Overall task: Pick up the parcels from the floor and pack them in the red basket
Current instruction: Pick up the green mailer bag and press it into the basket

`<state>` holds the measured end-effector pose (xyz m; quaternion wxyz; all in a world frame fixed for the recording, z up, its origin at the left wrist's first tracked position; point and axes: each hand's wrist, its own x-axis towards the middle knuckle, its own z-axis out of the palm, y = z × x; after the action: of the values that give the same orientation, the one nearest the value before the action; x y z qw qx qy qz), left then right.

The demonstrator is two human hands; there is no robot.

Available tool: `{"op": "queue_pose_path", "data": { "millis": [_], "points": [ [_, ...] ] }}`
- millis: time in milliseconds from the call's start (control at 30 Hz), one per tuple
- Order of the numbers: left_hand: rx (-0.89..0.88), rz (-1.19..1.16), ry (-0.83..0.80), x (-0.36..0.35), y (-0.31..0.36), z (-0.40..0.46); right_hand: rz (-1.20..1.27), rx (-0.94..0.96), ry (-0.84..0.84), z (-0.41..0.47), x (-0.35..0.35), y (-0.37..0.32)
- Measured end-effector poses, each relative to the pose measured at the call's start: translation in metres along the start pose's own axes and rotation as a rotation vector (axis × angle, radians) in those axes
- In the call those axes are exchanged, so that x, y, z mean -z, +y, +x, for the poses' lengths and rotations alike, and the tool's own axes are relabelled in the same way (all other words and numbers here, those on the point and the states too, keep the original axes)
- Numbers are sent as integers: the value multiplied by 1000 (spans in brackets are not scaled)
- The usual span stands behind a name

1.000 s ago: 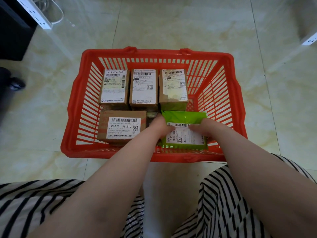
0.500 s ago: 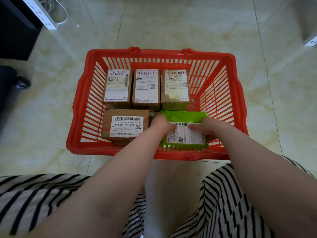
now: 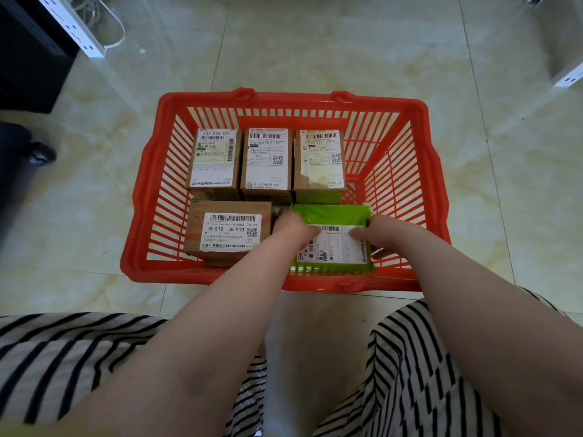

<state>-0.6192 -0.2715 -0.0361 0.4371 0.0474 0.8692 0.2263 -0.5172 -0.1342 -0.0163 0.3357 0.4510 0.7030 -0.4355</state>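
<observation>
Hands settling green parcel into red basket

Hands are reaching down from the near edge into the red basket point(image 3: 437, 197) standing on the tiled floor point(image 3: 331, 52). The left hand point(image 3: 291, 227) is gripping the left edge of the green parcel point(image 3: 331, 216), thumb lying on its white label and fingers hidden beneath; the right hand point(image 3: 383, 231) is holding the right edge the same way, fingertips pressing the label. The green parcel is lying flat in the basket's near right corner.

Five parcels are sitting in the basket: three brown boxes point(image 3: 266, 159) lining the far wall side by side, one wider brown box point(image 3: 228, 230) filling the near left corner, and the green one. All are showing labels face up.

Striped fabric point(image 3: 72, 348) is covering both knees at the bottom edge. A white power strip point(image 3: 72, 26) and a dark cabinet point(image 3: 28, 64) are being cut off at the upper left corner; small print on the labels is proving unreadable.
</observation>
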Motion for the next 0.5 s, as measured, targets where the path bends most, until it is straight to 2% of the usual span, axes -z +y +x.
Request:
{"op": "queue_pose_path", "data": {
  "millis": [267, 367, 500],
  "points": [
    [12, -76, -34, 10, 8, -23, 7, 10, 39, -4, 4, -1],
    [24, 36, -74, 21, 16, -42, -45, 60, 78, -12, 7, -7],
    [-47, 255, -128, 40, 26, -67, -120, 99, 132, -19, 12, -13]
  ]
}}
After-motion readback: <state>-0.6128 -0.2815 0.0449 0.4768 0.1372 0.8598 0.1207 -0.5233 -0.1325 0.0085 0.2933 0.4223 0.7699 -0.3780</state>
